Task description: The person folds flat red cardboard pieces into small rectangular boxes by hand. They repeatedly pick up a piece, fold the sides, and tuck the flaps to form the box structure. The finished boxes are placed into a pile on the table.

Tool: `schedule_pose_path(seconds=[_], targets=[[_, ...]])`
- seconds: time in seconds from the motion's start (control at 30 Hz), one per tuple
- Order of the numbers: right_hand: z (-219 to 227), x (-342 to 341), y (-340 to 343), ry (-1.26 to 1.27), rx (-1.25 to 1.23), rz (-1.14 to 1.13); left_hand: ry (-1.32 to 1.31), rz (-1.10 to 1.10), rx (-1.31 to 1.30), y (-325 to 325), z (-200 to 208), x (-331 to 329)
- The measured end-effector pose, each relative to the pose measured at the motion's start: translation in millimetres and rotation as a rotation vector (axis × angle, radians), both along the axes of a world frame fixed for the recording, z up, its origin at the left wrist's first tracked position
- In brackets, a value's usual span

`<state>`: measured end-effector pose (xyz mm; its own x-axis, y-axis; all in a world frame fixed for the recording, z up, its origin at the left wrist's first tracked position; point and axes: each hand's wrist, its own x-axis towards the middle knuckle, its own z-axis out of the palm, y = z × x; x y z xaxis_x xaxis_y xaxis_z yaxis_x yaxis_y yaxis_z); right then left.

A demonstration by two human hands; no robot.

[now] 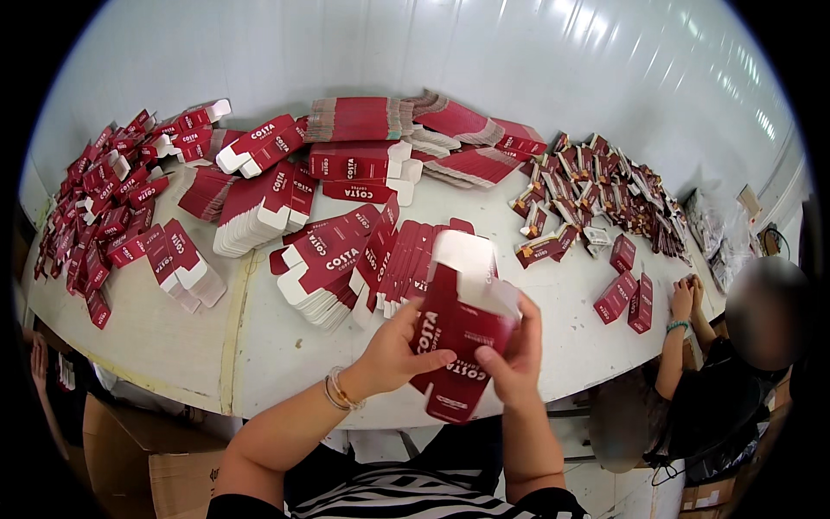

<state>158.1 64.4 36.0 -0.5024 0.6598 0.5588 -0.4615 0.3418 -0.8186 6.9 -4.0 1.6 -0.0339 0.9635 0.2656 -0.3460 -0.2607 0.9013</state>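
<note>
Dark red with white flaps, a folding carton (458, 333) was held above the near edge of the white table (259, 346), both hands closed on it. The left hand (393, 350) gripped its left side, thumb across the front. The right hand (516, 359) clasped its right side. Flat carton blanks (346, 259) lay stacked just beyond. A co-worker's hands (687, 294) rested on the table's right edge, beside finished cartons (627, 298).

head cam, looks down, close over table (536, 285)
</note>
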Motion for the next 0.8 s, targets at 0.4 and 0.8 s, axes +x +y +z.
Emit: schedule_pose_path(seconds=[0.4, 0.8], targets=[[-12.4, -13.4, -4.7, -0.072, 0.308, -0.059, 0.402, 0.287, 0.427, -2.6, 0.3, -0.8], [-31.0, -10.6, -5.8, -0.193, 0.445, -0.202, 0.531, 0.319, 0.412, -0.6, -4.7, -5.2]])
